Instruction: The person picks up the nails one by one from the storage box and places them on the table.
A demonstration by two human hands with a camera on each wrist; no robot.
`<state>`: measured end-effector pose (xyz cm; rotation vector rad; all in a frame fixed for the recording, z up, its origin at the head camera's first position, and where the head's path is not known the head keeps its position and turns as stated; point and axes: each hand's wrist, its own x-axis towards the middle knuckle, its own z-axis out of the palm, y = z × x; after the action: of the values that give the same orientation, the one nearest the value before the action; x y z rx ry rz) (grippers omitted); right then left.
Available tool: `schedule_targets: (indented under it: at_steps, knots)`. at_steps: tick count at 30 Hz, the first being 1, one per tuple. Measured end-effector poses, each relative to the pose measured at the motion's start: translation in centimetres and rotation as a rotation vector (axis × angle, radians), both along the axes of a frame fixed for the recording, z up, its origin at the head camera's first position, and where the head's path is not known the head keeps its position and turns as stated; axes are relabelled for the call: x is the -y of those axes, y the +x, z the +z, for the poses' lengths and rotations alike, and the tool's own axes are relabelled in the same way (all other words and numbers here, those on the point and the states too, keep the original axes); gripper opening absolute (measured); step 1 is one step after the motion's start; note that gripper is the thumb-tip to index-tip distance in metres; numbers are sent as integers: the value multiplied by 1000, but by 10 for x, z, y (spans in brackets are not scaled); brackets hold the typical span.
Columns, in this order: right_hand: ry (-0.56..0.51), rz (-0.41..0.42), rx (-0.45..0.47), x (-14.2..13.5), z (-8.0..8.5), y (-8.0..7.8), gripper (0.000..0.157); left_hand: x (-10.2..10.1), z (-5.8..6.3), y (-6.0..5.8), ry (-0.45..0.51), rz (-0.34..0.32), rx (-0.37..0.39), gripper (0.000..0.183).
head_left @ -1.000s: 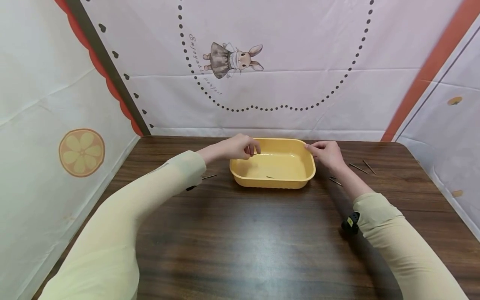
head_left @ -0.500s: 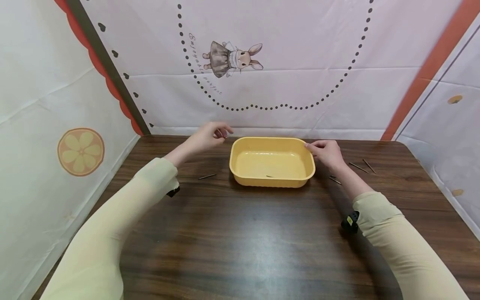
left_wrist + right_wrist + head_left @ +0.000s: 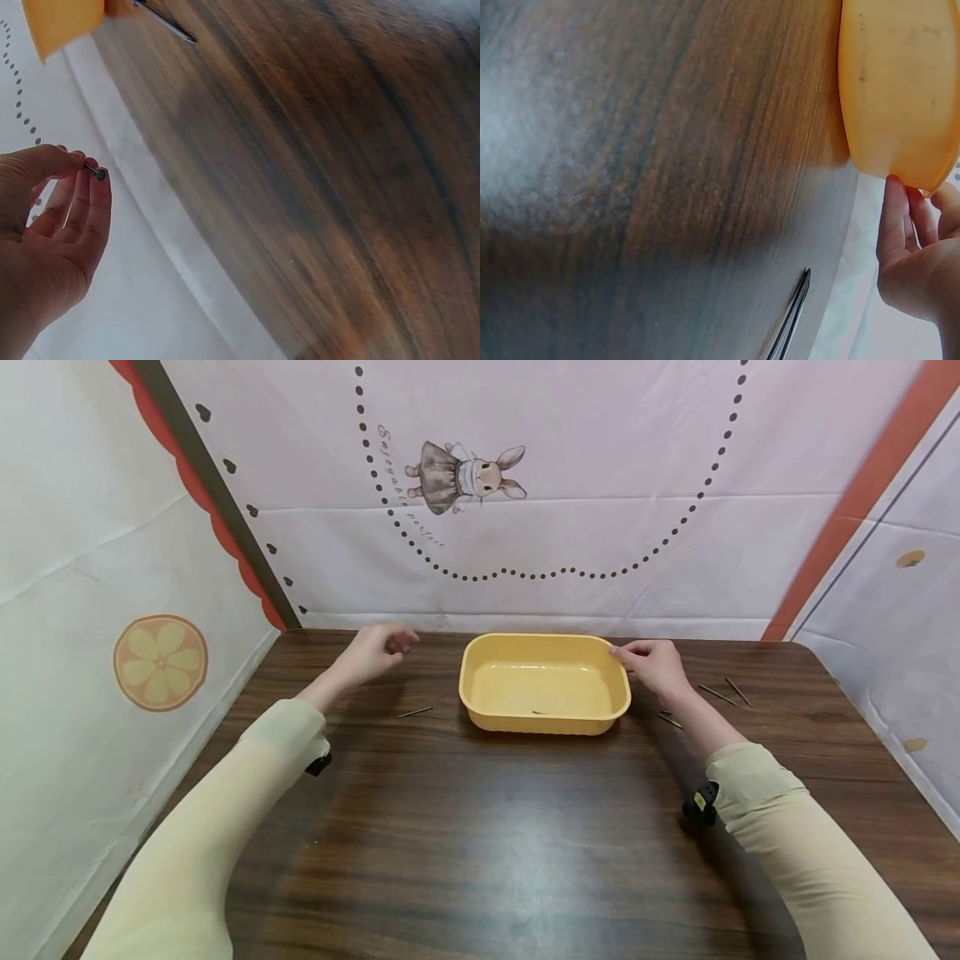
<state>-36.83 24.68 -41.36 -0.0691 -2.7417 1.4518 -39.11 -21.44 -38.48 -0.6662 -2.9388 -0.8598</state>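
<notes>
Pinched between the thumb and fingertips of my left hand (image 3: 378, 650) is a nail (image 3: 94, 171), its round head showing in the left wrist view. That hand is above the back left of the table, left of the yellow plastic basin (image 3: 543, 724). My right hand (image 3: 654, 667) holds the basin's back right corner, thumb at the rim and fingers against the outer wall. Inside the basin a thin dark nail (image 3: 538, 712) shows by the front wall. Another nail (image 3: 415, 712) lies on the table to the basin's left, below my left hand in the head view.
Several more nails (image 3: 717, 694) lie on the wooden table (image 3: 480, 860) right of the basin, near my right forearm; in the right wrist view nails (image 3: 789, 319) lie side by side. A printed cloth (image 3: 585, 543) hangs behind the table's back edge.
My left hand has moved left from over the basin to above the table's back left, carrying the nail. The right hand and the basin have stayed in place.
</notes>
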Motion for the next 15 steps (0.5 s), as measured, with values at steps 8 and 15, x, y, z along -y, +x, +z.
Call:
schedule_targets:
  at_steps: [8,15]
  knots:
    - [21,-3,18,1,2,2,50,14,-10,7,-31,45,27,33]
    - [20,1,17,1,2,2,51,23,-24,15,-74,86,95,32]
